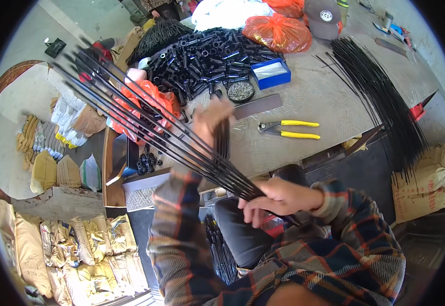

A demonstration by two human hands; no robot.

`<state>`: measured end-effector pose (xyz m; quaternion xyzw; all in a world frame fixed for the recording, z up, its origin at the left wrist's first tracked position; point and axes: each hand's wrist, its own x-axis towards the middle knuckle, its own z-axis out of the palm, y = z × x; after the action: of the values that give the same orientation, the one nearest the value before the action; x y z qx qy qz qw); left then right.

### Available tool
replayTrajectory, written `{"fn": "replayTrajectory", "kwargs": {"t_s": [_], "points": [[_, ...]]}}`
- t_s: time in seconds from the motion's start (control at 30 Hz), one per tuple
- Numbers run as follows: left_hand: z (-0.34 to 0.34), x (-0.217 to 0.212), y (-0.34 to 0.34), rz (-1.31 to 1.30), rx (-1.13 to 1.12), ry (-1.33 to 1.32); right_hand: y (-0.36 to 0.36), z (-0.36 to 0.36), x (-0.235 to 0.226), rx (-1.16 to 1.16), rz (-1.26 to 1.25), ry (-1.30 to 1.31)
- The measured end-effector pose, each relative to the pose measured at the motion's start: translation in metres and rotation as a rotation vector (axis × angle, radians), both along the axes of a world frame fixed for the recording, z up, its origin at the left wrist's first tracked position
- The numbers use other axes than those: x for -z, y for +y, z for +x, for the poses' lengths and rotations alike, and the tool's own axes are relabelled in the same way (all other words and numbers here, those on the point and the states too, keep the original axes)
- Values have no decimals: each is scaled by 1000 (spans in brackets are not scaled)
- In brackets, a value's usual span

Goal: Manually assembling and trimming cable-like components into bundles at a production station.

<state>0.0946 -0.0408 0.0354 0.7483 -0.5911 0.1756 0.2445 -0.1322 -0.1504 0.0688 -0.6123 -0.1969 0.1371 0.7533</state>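
My right hand is closed round the near end of a bundle of thin black rods. The rods fan out up and to the left, over the table's left end. My left hand is raised beside them, in front of a dark cluster of rods. Motion smears its fingers, so what they hold cannot be made out. Beyond it lies a heap of short black tubes. Close by are a round dish of small bits, a flat bar and yellow-handled nippers.
A blue box of pale strips stands behind the nippers. More black rods overhang the table's right edge. Red plastic bags and a cap sit at the back. Filled sacks cover the floor at left; another person is at the top.
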Motion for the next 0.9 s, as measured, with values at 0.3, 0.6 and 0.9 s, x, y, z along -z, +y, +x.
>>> {"fn": "replayTrajectory", "kwargs": {"t_s": [0.3, 0.6, 0.9], "points": [[19, -8, 36, 418, -183, -314, 31, 24, 128, 210, 135, 198], [-74, 39, 64, 515, 40, 75, 40, 35, 204, 96, -100, 19], [-80, 41, 41, 305, 98, 53, -48, 16, 91, -175, -952, -300]]}}
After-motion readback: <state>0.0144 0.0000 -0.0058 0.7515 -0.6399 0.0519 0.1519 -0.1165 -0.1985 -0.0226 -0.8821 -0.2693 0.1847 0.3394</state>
